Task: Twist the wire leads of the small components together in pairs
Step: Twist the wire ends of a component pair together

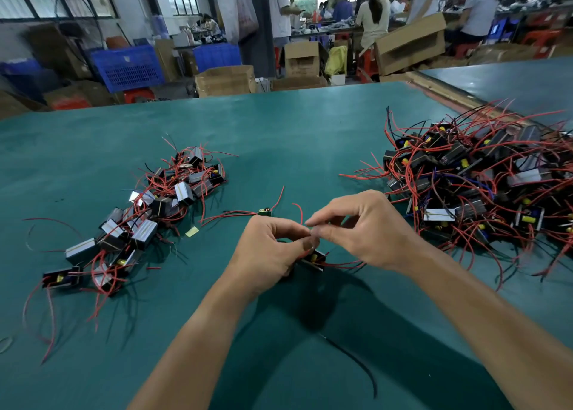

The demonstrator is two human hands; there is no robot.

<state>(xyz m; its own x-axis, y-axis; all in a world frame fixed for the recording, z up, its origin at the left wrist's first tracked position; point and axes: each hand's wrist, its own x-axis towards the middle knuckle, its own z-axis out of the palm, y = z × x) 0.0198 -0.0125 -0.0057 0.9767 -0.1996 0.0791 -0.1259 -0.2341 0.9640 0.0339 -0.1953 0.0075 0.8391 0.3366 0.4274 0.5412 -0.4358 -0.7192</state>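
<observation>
My left hand (268, 251) grips a small black component (313, 258) with a yellow part, held just above the green table (279, 136). My right hand (362, 229) pinches thin wire leads between thumb and forefinger right at the left fingertips. Red leads (344, 264) trail from the component under my right hand. A large heap of components with red and black leads (483, 186) lies to the right. A smaller spread of such components (148, 217) lies to the left. The held component is mostly hidden by my fingers.
A small green part with red leads (264, 212) lies just beyond my hands. A loose black wire (356, 360) lies near the front between my forearms. A yellow tape scrap (192, 231) sits left of centre. Cardboard boxes, blue crates and several people stand beyond the table's far edge.
</observation>
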